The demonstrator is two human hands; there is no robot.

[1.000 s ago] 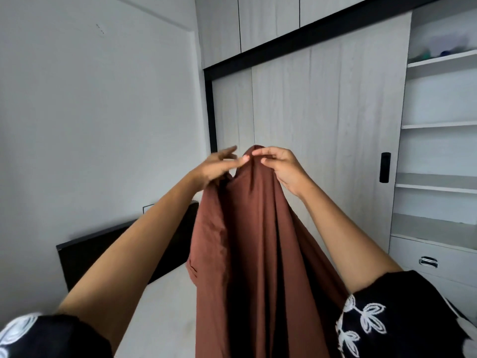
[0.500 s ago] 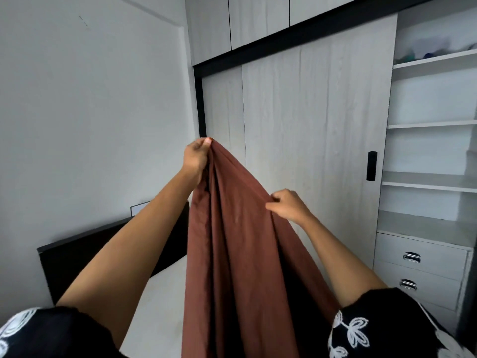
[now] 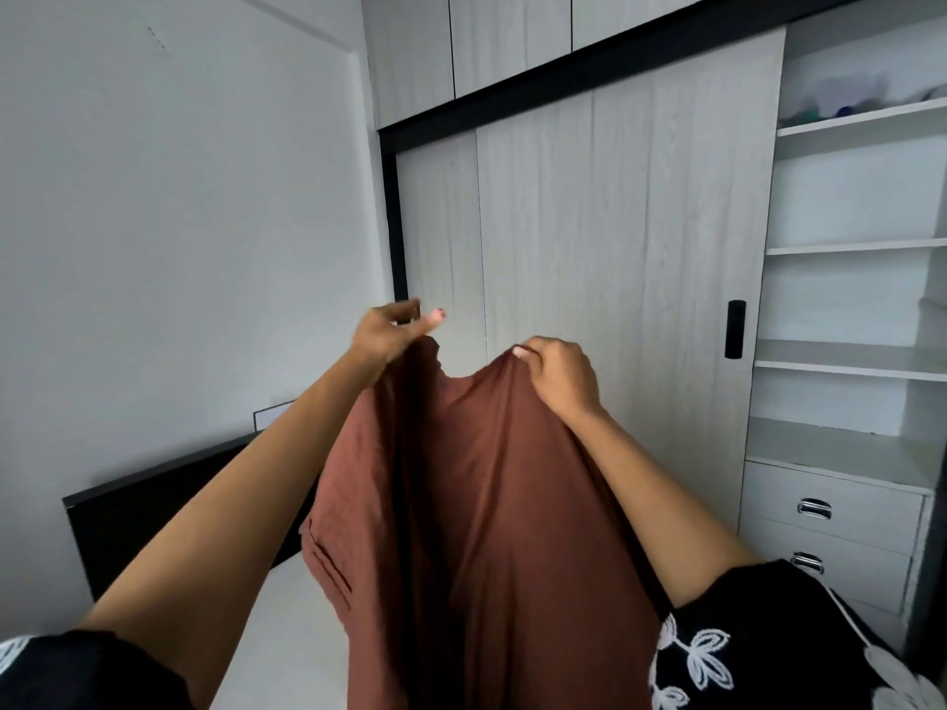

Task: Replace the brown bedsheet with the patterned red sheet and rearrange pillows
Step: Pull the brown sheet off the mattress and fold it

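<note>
The brown bedsheet [image 3: 476, 504] hangs in long folds in front of me, held up at chest height. My left hand [image 3: 392, 327] pinches its top edge on the left between thumb and fingers. My right hand [image 3: 561, 374] grips the same top edge a little further right and lower, fingers curled over the cloth. The edge sags in a small dip between the two hands. The bare white mattress [image 3: 287, 632] shows below on the left. No patterned red sheet and no pillows are in view.
A black headboard [image 3: 169, 509] stands against the white wall at left. Pale sliding wardrobe doors [image 3: 589, 279] fill the background. Open shelves [image 3: 861, 248] and a stack of drawers [image 3: 830, 515] stand at right.
My right hand has risen along the sheet to its top edge, near the left hand. My left hand has dropped a little, and a short span of edge is now stretched between them.
</note>
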